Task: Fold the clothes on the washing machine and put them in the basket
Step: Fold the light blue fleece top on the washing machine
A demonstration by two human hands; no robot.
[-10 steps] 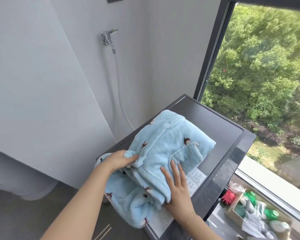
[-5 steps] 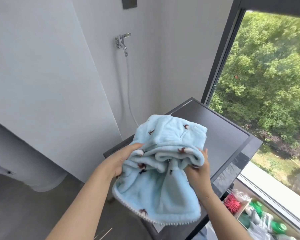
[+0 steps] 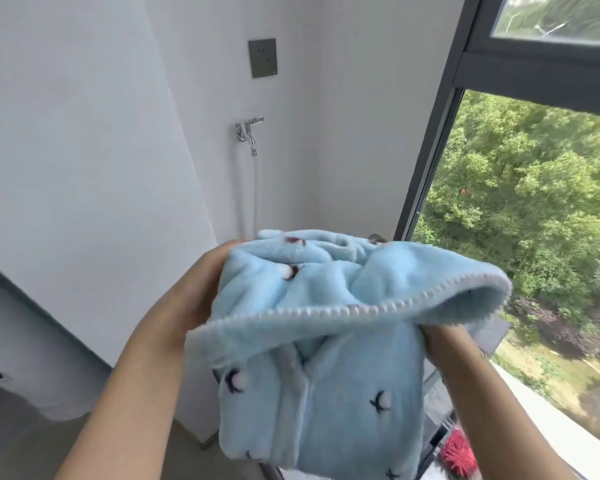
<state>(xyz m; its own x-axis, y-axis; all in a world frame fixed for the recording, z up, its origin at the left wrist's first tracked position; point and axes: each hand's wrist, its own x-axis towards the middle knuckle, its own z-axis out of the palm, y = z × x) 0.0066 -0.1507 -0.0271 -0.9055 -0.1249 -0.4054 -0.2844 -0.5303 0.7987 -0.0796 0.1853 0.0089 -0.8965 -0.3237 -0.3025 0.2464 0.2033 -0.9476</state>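
A folded light-blue fleece garment (image 3: 323,386) with small dark bird prints and a white scalloped hem is lifted in front of me, held between both hands. My left hand (image 3: 187,299) grips its left side, fingers hidden behind the fabric. My right hand (image 3: 440,341) grips its right side under the drooping hem. The dark washing machine (image 3: 496,336) shows only as a corner behind the garment at the right. No basket is in view.
A white wall carries a tap (image 3: 248,131) with a hose and a grey socket plate (image 3: 263,58). A dark-framed window (image 3: 430,161) onto green trees fills the right. A red brush-like item (image 3: 459,455) lies low at the right.
The garment was bundled up off the washing machine's top and raised higher toward me in both hands. The view has tilted upward, so the machine's top is now mostly hidden.
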